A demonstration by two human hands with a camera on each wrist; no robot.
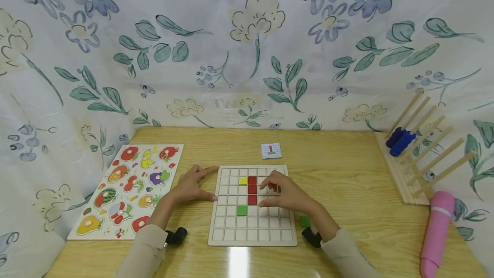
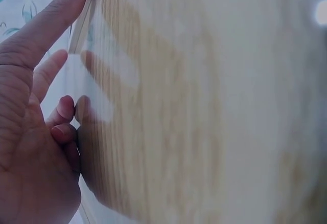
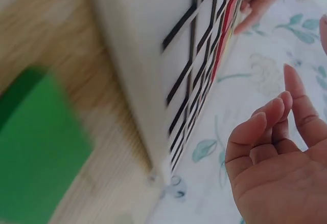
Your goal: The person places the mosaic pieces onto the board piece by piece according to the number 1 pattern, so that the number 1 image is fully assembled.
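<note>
— Seeing what in the board [image 1: 230, 234]?
— From centre toward twelve, three red tiles [image 1: 252, 189]; yellow tile [image 1: 243, 180] at eleven; green tile [image 1: 241, 210] at seven-thirty.
— And in the right hand [image 1: 284, 193]?
— Nothing; relaxed, above three o'clock. Left hand [image 1: 190, 187]: relaxed, touching the board at nine.

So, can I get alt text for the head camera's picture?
A person's left hand touches the edge of a grid board while the right hand, apparently empty, is beside three red tiles. The board also holds a yellow piece and a green tile; a pattern card lies beyond, with a fruit puzzle left and a peg rack right.
</note>
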